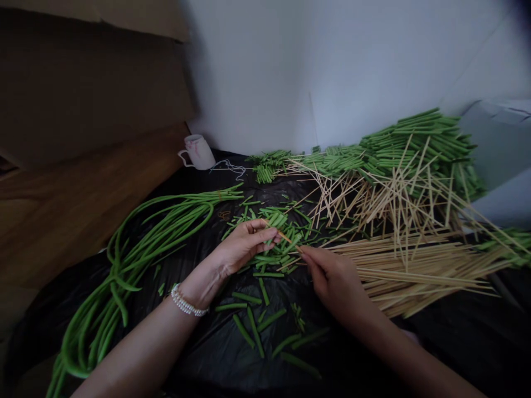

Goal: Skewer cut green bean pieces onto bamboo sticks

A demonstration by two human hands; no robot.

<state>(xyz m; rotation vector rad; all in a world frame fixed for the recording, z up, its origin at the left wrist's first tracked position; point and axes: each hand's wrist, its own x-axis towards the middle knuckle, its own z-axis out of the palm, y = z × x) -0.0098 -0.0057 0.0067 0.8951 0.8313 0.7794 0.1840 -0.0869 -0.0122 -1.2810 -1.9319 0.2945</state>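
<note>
My left hand (249, 240), with a beaded bracelet (186, 301) at the wrist, is closed on cut green bean pieces (277, 221). From its fingers a thin orange strand (284, 237) runs across to my right hand (332, 276). The right fingers pinch the strand's other end; whether it is a rubber band or a stick I cannot tell. Below and around both hands lie loose cut bean pieces (259, 326). Just beyond my right hand spreads a pile of bamboo skewers (415, 271).
Long uncut beans (161, 221) lie bundled at left, near small rubber bands (224, 214). At the back are a white mug (198, 152), white string (232, 167) and stacked beans on skewers (415, 143). Black plastic sheeting (207, 365) covers the surface. A cardboard box (91, 72) stands left.
</note>
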